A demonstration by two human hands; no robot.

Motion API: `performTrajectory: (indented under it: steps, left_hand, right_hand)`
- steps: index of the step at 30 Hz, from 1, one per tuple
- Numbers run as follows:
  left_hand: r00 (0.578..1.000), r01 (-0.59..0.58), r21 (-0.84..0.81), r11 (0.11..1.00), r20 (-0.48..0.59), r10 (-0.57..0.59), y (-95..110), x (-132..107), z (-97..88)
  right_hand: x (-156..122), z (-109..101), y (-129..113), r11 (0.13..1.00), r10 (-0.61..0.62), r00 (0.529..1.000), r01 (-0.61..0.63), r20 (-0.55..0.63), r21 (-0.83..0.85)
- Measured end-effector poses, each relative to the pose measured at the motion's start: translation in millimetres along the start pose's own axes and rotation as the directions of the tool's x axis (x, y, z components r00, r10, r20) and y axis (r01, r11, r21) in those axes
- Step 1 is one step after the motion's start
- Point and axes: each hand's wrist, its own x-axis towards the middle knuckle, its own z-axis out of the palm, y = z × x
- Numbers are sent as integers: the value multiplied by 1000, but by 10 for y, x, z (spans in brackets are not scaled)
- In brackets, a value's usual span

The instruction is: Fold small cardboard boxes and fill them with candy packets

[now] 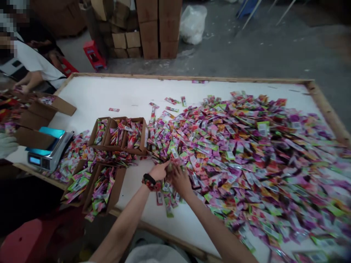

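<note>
You were working at the near edge of the heap of printed foil sachets, which spread across most of the worktop, and the step in hand looked like gathering a bunch out of it. Your right hand had its fingers curled around a small bunch of sachets at the heap's near edge, while your left hand, with a dark beaded band on its wrist, reached in with its fingers extended against the same bunch (whether those left fingers were gripping or only steadying, you could not tell from this view). Left of the heap stood three cardboard trays side by side, packed with sachets, and two more cardboard boxes, with a digital scale farther left, and a co-worker's gloved hand showed beyond that. The next move called for closing both hands firmly on the bunch so that it came clear of the heap without shedding sachets.
</note>
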Motion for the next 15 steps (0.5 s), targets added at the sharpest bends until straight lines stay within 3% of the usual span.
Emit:
performTrajectory:
  steps: [3,5,6,7,9,10,11,12,15]
  left_hand:
    - [1000,25,13,1000,4,-25,-40,-328,-380]
    - [992,54,-27,998,-115,-56,-114,-562,-601]
    - [971,76,-50,996,-225,-85,-170,-656,-718]
    - [925,110,-62,992,-358,-125,-239,-724,-846]
    - [771,244,-63,968,-593,-233,-412,-758,-1139]
    - [705,330,-58,942,-649,-287,-510,-720,-1297]
    - [668,404,-55,913,-665,-335,-610,-650,-1452]
    - [661,453,-54,890,-650,-376,-709,-554,-1599]
    - [729,455,-33,890,-560,-393,-958,-201,-1946]
  right_hand:
    - [289,-521,-127,988,151,971,-145,183,-46]
    - [487,-864,-261,995,77,959,-90,274,32]
    - [617,-1017,-337,991,5,965,-40,262,127]
    - [774,-1151,-417,969,-52,976,-1,210,246]
    - [1154,-1343,-595,879,-51,994,-3,100,476]
    - [1358,-1395,-690,832,-6,997,-39,79,553]
    - [1556,-1419,-787,796,45,996,-85,81,599]
    - [1738,-1420,-881,774,86,991,-130,101,619]
    - [2144,-1347,-1097,761,133,984,-180,122,624]
